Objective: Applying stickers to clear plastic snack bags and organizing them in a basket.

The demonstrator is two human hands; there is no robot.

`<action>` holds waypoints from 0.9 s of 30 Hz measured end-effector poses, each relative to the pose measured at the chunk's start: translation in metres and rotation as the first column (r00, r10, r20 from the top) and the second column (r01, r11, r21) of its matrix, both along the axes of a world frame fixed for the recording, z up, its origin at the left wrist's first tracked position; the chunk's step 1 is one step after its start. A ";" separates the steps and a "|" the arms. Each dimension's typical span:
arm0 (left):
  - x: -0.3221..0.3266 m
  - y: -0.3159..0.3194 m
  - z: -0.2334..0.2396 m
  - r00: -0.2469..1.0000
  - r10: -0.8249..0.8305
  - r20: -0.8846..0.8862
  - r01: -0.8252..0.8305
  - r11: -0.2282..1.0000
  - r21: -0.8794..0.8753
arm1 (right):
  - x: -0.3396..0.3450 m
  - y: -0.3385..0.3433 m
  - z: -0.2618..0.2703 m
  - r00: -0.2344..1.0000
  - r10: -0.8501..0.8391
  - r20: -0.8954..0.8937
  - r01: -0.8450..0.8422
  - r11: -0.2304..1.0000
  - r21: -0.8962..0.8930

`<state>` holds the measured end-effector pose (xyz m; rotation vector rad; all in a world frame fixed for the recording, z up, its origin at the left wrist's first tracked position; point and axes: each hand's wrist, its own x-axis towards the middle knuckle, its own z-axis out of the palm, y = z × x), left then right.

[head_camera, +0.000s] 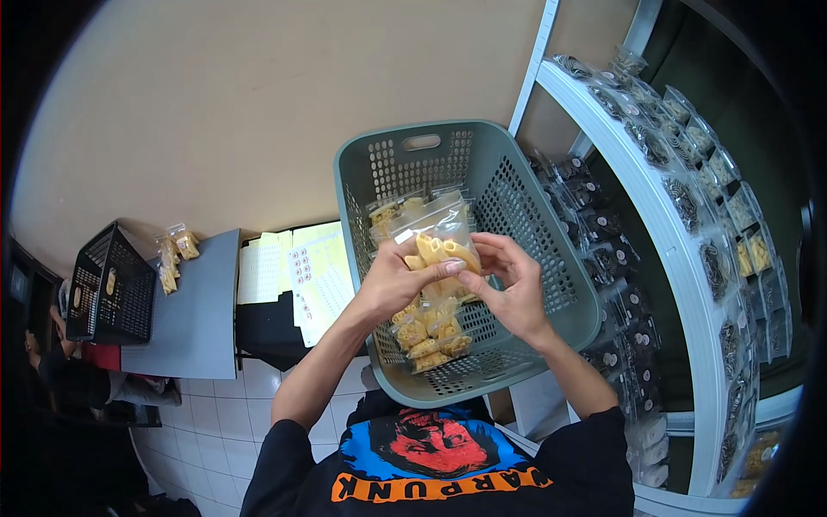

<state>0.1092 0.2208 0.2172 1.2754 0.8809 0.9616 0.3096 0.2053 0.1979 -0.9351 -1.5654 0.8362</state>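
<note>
A clear zip bag (444,226) of yellow tube-shaped pasta is held up over a grey-green plastic basket (578,329). My left hand (402,274) grips the bag's left side, its thumb lying across the front. On the right side, my right hand (513,281) pinches the bag's edge between thumb and fingers. A small white label shows near the bag's top left corner. Inside the basket, more pasta bags (431,339) lie at the near left, and others (386,212) sit farther back, partly hidden by the held bag and my hands.
White shelving (678,242) at right carries rows of bagged dark and pale goods. Sticker sheets (316,271) lie left of the basket. Farther left, a grey table (194,323) bears a black basket (110,291) and pasta bags (169,262). Another person (71,375) is at far left.
</note>
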 end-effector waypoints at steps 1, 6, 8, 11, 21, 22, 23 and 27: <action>0.001 0.000 -0.001 1.000 0.004 0.022 -0.005 1.000 0.025 | 0.000 0.000 0.000 1.000 0.013 0.024 -0.013 1.000 -0.005; 0.003 -0.001 -0.003 1.000 0.020 -0.002 -0.019 0.988 0.151 | 0.000 0.000 0.002 0.998 0.034 0.060 -0.035 0.999 0.009; 0.001 -0.001 -0.002 1.000 -0.011 -0.022 0.016 0.980 0.199 | 0.004 0.000 0.003 0.999 0.000 0.047 -0.002 0.999 0.036; -0.001 -0.001 -0.004 1.000 -0.026 -0.003 0.026 0.998 0.051 | 0.008 0.001 0.003 0.998 -0.024 -0.062 0.018 0.996 -0.085; 0.005 0.009 -0.003 0.948 0.032 0.317 -0.001 0.995 -0.097 | 0.007 0.002 0.005 0.998 -0.026 0.063 0.022 0.998 0.066; 0.006 0.009 -0.001 0.973 0.029 0.231 -0.010 0.996 -0.083 | 0.005 0.002 0.005 1.000 -0.007 0.012 0.007 0.999 0.046; 0.007 0.009 0.000 0.972 0.032 0.232 -0.013 0.997 -0.082 | 0.004 0.002 0.005 1.000 0.015 -0.026 -0.014 0.999 0.029; 0.013 0.009 0.004 0.995 0.043 0.087 -0.043 0.999 -0.005 | 0.002 0.003 0.007 0.999 0.033 -0.029 -0.032 0.999 0.017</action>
